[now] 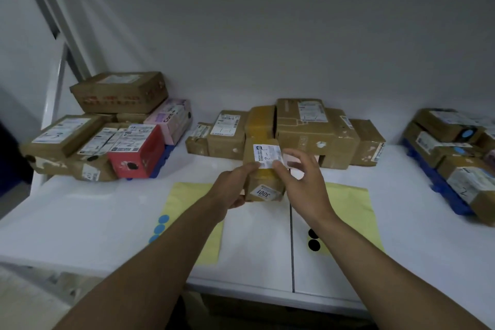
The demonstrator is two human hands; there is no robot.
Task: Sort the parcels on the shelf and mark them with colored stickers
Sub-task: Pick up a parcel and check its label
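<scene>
While the left thumb lies across the near top edge and the rest of the left hand (233,185) wraps round the left side, the small parcel (263,182) sits gripped in mid-air, just above the white shelf (107,217). Over on the other side, the right hand (302,177) has its thumb pressed at the lower edge of the top label (267,155), the other fingers loosely spread and curled behind the box's right edge, so both hands have hold of it.

And look at this box: plain brown cardboard, a bit scuffed, with a white shipping label on top bearing handwritten marks, and a second small label (263,192) on the near face reading "1001". No coloured dot shows on it from here.

Below the hands, a yellow sheet (187,195) lies on the left carrying blue stickers (160,228), and another yellow sheet (351,203) on the right carries black stickers (314,240).

Further out, a cluster of brown parcels (308,128) stands against the wall just behind the held box. Far left, a stacked pile (117,91) includes a red box (139,153) with a black dot. Far right, another pile (455,142) rests on a blue tray (439,182), blue dots showing on it.
</scene>
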